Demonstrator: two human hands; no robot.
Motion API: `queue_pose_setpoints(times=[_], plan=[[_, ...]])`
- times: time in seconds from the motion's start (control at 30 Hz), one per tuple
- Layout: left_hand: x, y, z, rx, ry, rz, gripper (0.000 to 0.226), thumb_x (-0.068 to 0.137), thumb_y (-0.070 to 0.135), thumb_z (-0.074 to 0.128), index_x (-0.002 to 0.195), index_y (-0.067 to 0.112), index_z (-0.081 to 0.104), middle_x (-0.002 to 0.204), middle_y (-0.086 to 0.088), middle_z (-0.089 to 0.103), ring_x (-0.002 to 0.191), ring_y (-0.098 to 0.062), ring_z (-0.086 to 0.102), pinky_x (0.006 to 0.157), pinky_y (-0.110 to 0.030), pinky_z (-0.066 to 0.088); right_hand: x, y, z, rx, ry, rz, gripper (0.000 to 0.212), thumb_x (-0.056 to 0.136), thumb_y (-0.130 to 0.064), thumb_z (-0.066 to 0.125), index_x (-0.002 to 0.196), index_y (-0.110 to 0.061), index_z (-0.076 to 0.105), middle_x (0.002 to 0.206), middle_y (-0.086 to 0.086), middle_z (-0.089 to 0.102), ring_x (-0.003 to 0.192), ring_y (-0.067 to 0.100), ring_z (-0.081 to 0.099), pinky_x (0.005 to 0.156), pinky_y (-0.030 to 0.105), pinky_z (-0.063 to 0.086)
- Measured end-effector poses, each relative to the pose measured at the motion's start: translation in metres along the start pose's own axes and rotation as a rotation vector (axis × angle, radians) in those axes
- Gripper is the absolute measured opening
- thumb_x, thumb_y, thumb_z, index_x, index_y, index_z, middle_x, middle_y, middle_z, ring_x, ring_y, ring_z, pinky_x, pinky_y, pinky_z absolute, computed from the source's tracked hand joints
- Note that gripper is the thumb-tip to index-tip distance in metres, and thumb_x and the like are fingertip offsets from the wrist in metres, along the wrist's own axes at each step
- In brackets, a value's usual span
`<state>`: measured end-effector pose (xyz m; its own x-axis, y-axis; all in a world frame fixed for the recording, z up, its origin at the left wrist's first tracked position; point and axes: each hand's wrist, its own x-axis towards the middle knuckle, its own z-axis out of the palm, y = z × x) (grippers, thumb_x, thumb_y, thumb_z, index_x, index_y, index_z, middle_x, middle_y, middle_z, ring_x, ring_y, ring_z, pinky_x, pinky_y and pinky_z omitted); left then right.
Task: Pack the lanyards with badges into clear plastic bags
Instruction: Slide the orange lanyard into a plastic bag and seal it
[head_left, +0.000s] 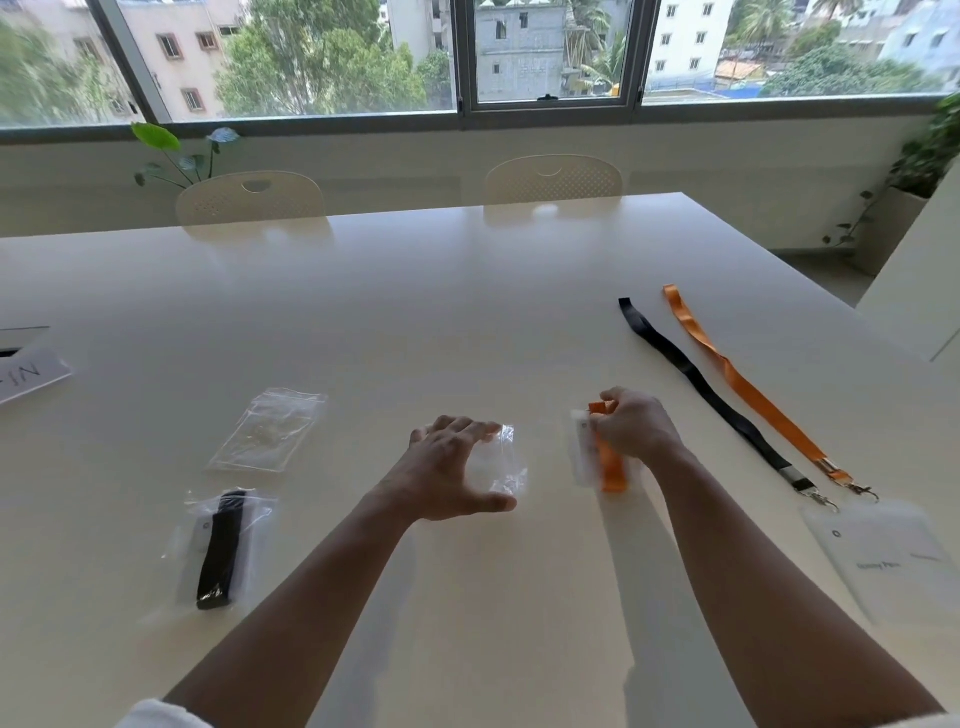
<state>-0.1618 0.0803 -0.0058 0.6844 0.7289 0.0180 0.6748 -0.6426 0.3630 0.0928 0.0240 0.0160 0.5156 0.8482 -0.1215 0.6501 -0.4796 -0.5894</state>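
My right hand (631, 428) grips a folded orange lanyard with its white badge (608, 462), held upright on the table. To its left, my left hand (449, 467) hovers spread over a clear plastic bag (501, 460), fingers touching its top edge. A black lanyard with a badge sits inside a clear bag (221, 545) at the near left. Empty clear bags (270, 431) lie beyond it. On the right a black lanyard (711, 395) and an orange lanyard (748, 389) lie stretched out, clipped to white badges (883, 556).
The wide white table (415, 291) has two cream chairs (553, 179) pushed in at its far side. A white sign with lettering (28, 374) lies at the left edge. Potted plants stand by the window at the left and the far right.
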Motion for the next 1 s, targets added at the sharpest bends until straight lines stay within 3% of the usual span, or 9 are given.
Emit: queue_pose_setpoints(times=[0.13, 0.23, 0.4, 0.53, 0.67, 1.0], plan=[[-0.002, 0.002, 0.000, -0.006, -0.001, -0.007, 0.095, 0.065, 0.076, 0.067, 0.145, 0.034, 0.037, 0.138, 0.017, 0.048, 0.135, -0.008, 0.031, 0.109, -0.041, 0.030, -0.003, -0.003, -0.001, 0.163, -0.080, 0.115, 0.038, 0.080, -0.030, 0.076, 0.108, -0.005, 0.069, 0.103, 0.011, 0.068, 0.094, 0.023, 0.063, 0.087, 0.035, 0.052], [-0.003, 0.003, 0.000, 0.001, -0.002, -0.013, 0.095, 0.066, 0.076, 0.067, 0.145, 0.034, 0.036, 0.139, 0.016, 0.048, 0.135, -0.009, 0.032, 0.108, -0.041, 0.031, -0.007, -0.007, -0.001, 0.249, -0.185, 0.171, 0.026, 0.081, -0.027, 0.076, 0.092, -0.004, 0.071, 0.086, 0.011, 0.065, 0.076, 0.020, 0.060, 0.078, 0.034, 0.053], [-0.005, 0.002, -0.001, 0.007, -0.007, -0.033, 0.093, 0.068, 0.074, 0.067, 0.146, 0.033, 0.037, 0.138, 0.015, 0.048, 0.134, -0.010, 0.034, 0.108, -0.040, 0.031, -0.010, -0.012, -0.003, 0.383, -0.208, 0.209, 0.016, 0.086, -0.021, 0.072, 0.088, -0.006, 0.066, 0.089, 0.011, 0.063, 0.082, 0.022, 0.059, 0.089, 0.039, 0.055], [-0.006, 0.001, -0.001, 0.001, -0.003, -0.053, 0.092, 0.068, 0.073, 0.067, 0.145, 0.034, 0.037, 0.138, 0.015, 0.048, 0.132, -0.010, 0.037, 0.107, -0.039, 0.030, -0.007, -0.018, -0.008, 0.565, -0.129, 0.256, 0.013, 0.088, -0.016, 0.070, 0.092, -0.005, 0.065, 0.090, 0.013, 0.061, 0.077, 0.020, 0.057, 0.073, 0.031, 0.054], [-0.005, 0.000, -0.001, 0.002, -0.001, -0.068, 0.093, 0.067, 0.076, 0.065, 0.145, 0.033, 0.036, 0.138, 0.014, 0.047, 0.130, -0.012, 0.039, 0.107, -0.039, 0.030, -0.008, -0.026, -0.014, 0.721, -0.080, 0.274, 0.012, 0.088, -0.015, 0.070, 0.091, -0.009, 0.061, 0.087, 0.011, 0.060, 0.080, 0.021, 0.058, 0.080, 0.034, 0.054], [-0.008, 0.003, 0.001, -0.014, 0.068, -0.104, 0.092, 0.070, 0.077, 0.064, 0.143, 0.027, 0.038, 0.140, 0.010, 0.047, 0.128, -0.013, 0.044, 0.104, -0.038, 0.032, -0.014, -0.036, -0.001, 0.764, -0.162, 0.288, 0.009, 0.090, -0.013, 0.068, 0.086, -0.009, 0.061, 0.092, 0.014, 0.064, 0.079, 0.019, 0.062, 0.069, 0.028, 0.056]])
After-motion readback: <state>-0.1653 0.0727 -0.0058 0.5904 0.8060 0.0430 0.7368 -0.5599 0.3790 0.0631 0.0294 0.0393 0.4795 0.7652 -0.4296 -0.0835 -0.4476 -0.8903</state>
